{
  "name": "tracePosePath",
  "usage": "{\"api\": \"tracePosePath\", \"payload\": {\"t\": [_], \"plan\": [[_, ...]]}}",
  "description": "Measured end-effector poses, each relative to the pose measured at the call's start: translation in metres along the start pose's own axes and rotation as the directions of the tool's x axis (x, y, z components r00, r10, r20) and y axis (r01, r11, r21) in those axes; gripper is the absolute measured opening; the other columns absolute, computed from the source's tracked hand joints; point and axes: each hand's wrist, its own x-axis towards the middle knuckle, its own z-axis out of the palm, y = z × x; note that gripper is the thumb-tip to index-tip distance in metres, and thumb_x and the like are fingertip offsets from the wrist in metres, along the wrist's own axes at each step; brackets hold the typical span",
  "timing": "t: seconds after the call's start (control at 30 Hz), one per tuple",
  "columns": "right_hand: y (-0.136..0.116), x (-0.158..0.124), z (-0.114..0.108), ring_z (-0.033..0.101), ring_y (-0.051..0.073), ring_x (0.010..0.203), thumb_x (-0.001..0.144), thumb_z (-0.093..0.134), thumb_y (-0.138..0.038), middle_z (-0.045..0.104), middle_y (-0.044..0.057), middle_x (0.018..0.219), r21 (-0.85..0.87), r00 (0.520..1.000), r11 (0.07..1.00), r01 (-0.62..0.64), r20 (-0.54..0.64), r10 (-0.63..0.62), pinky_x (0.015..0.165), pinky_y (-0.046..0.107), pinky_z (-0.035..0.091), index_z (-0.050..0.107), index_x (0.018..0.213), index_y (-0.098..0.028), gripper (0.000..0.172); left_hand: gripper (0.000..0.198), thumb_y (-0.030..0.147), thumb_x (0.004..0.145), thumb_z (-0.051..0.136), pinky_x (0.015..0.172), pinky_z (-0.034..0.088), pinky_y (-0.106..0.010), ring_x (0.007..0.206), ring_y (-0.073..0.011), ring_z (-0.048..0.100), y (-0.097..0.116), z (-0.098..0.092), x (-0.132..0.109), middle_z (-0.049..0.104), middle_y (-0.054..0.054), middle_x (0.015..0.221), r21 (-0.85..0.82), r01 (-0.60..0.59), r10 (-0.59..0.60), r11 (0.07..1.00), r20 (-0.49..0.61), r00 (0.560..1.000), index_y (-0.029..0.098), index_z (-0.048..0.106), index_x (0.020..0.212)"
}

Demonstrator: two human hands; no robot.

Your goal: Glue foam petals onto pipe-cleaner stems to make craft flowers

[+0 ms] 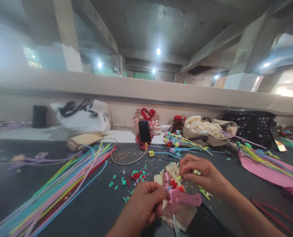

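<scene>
My left hand (147,202) is closed in a pinch, with a bit of a light-blue fuzzy stem (169,188) showing at its fingertips. Close by, my right hand (204,172) pinches a small yellow-green fuzzy piece (179,178). Red fuzzy bits (173,184) sit between the two hands. Just below them lies a pink glue gun (186,198) on a crumpled beige cloth (183,217); its glue stick (175,223) points toward me. Small cut green and red pieces (137,175) are scattered left of the cloth. Several yellow-green pieces (204,193) lie under my right wrist.
A long bundle of coloured pipe cleaners (69,187) covers the left of the black table. Finished-looking stems with fuzzy heads (176,140) lie behind my hands. A phone (144,131) on a cable leans against a patterned bag (155,120). Pink sheet (270,171) is at right.
</scene>
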Motion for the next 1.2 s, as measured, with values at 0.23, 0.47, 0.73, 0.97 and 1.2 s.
{"api": "tracePosePath", "payload": {"t": [0.23,0.47,0.73,0.97,1.2], "plan": [[0.002,-0.009,0.019,0.054,0.012,0.068,0.068,0.059,-0.007,0.057,0.002,0.069,0.042,0.999,0.999,0.005,-0.05,-0.002,0.064,0.023,0.042,0.063,0.066,-0.015,0.009,0.022,0.034,0.065,0.05,0.025,0.011,-0.015,0.019,-0.0017,0.022,0.001,0.003,0.0,0.039,0.008,0.027,0.062,0.074,-0.074,0.995,-0.002,0.997,0.014,0.053,0.055],[0.002,-0.01,0.025,0.054,0.012,0.07,0.065,0.057,-0.002,0.057,0.002,0.071,-0.022,0.999,1.0,0.016,-0.051,-0.017,0.065,0.023,0.041,0.062,0.066,-0.015,0.014,0.022,0.034,0.064,0.051,0.024,0.012,-0.015,0.019,-0.0023,0.023,-0.001,0.0,0.003,0.039,0.009,0.027,0.073,0.091,-0.092,0.993,0.008,0.996,0.014,0.055,0.058],[-0.001,-0.011,0.028,0.054,0.012,0.073,0.064,0.055,-0.001,0.057,0.001,0.074,-0.097,0.999,0.995,0.034,-0.028,-0.037,0.066,0.022,0.04,0.061,0.069,-0.017,0.018,0.021,0.032,0.065,0.05,0.024,0.012,-0.015,0.018,-0.0021,0.023,-0.005,0.0,0.003,0.039,0.009,0.026,0.092,0.092,-0.093,0.992,0.006,0.996,0.015,0.053,0.054],[-0.002,-0.011,0.027,0.053,0.013,0.072,0.064,0.053,-0.002,0.058,0.002,0.075,-0.163,0.999,0.986,0.03,-0.011,-0.032,0.066,0.023,0.04,0.06,0.068,-0.017,0.017,0.018,0.028,0.064,0.05,0.026,0.011,-0.016,0.018,-0.0023,0.022,-0.004,0.001,0.004,0.039,0.009,0.025,0.096,0.101,-0.102,0.99,0.002,0.995,0.016,0.052,0.051],[-0.003,-0.01,0.028,0.052,0.013,0.071,0.064,0.052,-0.002,0.057,0.002,0.073,-0.209,1.0,0.977,0.026,0.0,-0.027,0.066,0.024,0.039,0.06,0.067,-0.017,0.017,0.018,0.028,0.066,0.049,0.026,0.011,-0.015,0.018,-0.0022,0.024,-0.004,0.0,0.003,0.041,0.009,0.026,0.118,0.098,-0.098,0.988,-0.005,0.995,0.016,0.051,0.053]]}}
